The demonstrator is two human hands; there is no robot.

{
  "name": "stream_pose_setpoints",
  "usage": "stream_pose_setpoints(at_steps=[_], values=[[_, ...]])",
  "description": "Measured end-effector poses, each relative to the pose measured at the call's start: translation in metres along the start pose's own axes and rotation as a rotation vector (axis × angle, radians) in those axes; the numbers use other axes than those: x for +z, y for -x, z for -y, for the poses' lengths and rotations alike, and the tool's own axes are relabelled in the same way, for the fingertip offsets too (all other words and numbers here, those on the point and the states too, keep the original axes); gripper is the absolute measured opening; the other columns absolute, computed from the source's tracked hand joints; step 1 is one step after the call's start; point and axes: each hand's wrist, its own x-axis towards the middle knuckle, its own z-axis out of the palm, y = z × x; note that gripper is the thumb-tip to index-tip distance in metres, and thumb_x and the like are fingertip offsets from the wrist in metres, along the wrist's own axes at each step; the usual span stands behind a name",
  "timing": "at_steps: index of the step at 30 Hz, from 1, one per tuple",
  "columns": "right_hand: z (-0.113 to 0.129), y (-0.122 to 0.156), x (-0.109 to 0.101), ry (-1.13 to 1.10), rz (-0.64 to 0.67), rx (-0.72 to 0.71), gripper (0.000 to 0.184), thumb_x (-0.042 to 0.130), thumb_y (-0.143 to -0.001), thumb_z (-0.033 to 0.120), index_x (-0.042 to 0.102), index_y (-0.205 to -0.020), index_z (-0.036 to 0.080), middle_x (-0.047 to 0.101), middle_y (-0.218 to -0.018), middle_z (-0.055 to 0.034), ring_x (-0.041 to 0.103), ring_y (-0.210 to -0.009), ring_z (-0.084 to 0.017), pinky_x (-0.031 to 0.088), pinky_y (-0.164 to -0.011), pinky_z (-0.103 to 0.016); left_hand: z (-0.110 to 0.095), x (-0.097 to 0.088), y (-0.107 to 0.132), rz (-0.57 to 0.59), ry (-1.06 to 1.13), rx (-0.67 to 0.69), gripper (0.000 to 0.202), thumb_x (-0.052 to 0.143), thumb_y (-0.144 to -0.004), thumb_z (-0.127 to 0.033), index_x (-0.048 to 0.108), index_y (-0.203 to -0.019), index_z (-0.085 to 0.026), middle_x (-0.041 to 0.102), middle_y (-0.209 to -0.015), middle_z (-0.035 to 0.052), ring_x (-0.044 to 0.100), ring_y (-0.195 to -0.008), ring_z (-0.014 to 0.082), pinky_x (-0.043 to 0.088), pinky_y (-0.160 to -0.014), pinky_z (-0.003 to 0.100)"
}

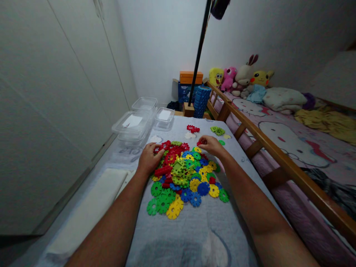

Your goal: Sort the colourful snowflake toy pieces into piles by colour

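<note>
A heap of plastic interlocking building pieces lies on the cloth-covered table. It mixes red pieces (172, 149), light green square pieces (180, 168) and notched discs in blue (203, 188), yellow (214, 190) and dark green (162, 204). My left hand (149, 159) rests at the heap's left edge against the red pieces, thumb and fingers apart. At the far right side of the heap, my right hand (213, 146) pinches a small red piece (199, 143), partly hidden by the fingers. Beyond the hands sit a small red group (193, 128) and a light green group (217, 131).
Clear plastic containers (130, 128) stand at the back left, with a smaller one (164, 118) beside them. A folded white cloth (91, 207) lies on the left. Along the right runs a wooden bed rail (258, 137). A black pole (198, 55) rises behind the table.
</note>
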Motion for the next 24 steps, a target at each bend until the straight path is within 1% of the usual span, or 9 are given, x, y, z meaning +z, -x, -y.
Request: stream_pose_setpoints(at_steps=[2,4,7,12,17,21,24], values=[[-0.01,-0.017,0.002,0.004,-0.115,0.075,0.013,0.068,-0.077,0.021,0.072,-0.089,0.017,0.07,-0.081,-0.0019,0.06,-0.074,-0.016,0.042,-0.07,-0.025,0.0,0.0,0.0,0.002,-0.003,0.003,0.038,0.055,-0.085,-0.051,0.071,-0.102,-0.021,0.063,-0.125,0.013,0.058,-0.126,0.0291,0.043,-0.115,0.045],[-0.019,-0.033,0.007,0.011,-0.204,0.158,0.015,0.066,-0.076,0.02,0.073,-0.09,0.017,0.071,-0.082,-0.0026,0.061,-0.075,-0.017,0.044,-0.072,-0.026,0.001,0.0,0.0,0.004,-0.01,0.003,0.038,0.055,-0.085,-0.05,0.07,-0.103,-0.021,0.064,-0.124,0.0125,0.058,-0.125,0.0291,0.043,-0.115,0.046],[-0.027,-0.052,0.019,0.03,-0.281,0.245,0.019,0.063,-0.074,0.016,0.073,-0.09,0.019,0.072,-0.085,-0.0034,0.063,-0.08,-0.019,0.046,-0.074,-0.027,0.002,0.001,0.0,0.01,-0.015,0.007,0.039,0.055,-0.085,-0.051,0.07,-0.104,-0.02,0.064,-0.124,0.0132,0.058,-0.125,0.0299,0.044,-0.114,0.047],[-0.028,-0.076,0.037,0.049,-0.296,0.297,0.025,0.062,-0.074,0.013,0.074,-0.095,0.018,0.075,-0.095,-0.006,0.066,-0.089,-0.02,0.048,-0.081,-0.027,0.002,0.0,0.0,0.005,-0.016,0.015,0.04,0.055,-0.086,-0.052,0.071,-0.105,-0.02,0.064,-0.124,0.0134,0.059,-0.123,0.0303,0.044,-0.114,0.048],[-0.026,-0.092,0.045,0.055,-0.305,0.325,0.029,0.061,-0.076,0.012,0.075,-0.101,0.017,0.076,-0.102,-0.0092,0.067,-0.097,-0.021,0.048,-0.086,-0.027,0.0,-0.001,0.0,0.016,-0.024,0.015,0.038,0.056,-0.086,-0.051,0.07,-0.104,-0.02,0.065,-0.124,0.0128,0.06,-0.122,0.0297,0.045,-0.113,0.047],[-0.024,-0.095,0.047,0.019,-0.334,0.307,0.038,0.058,-0.076,0.012,0.073,-0.11,0.016,0.076,-0.108,-0.011,0.067,-0.1,-0.023,0.05,-0.092,-0.031,0.001,-0.001,0.0,0.005,-0.023,0.016,0.036,0.057,-0.086,-0.05,0.07,-0.103,-0.021,0.065,-0.123,0.0119,0.06,-0.121,0.0289,0.046,-0.112,0.046],[-0.023,-0.09,0.046,-0.045,-0.315,0.269,0.045,0.055,-0.075,0.013,0.071,-0.117,0.015,0.075,-0.113,-0.0115,0.067,-0.103,-0.022,0.05,-0.095,-0.032,0.002,0.0,0.0,0.004,-0.026,0.018,0.036,0.057,-0.086,-0.05,0.07,-0.103,-0.021,0.065,-0.123,0.0122,0.06,-0.122,0.029,0.045,-0.113,0.046]])
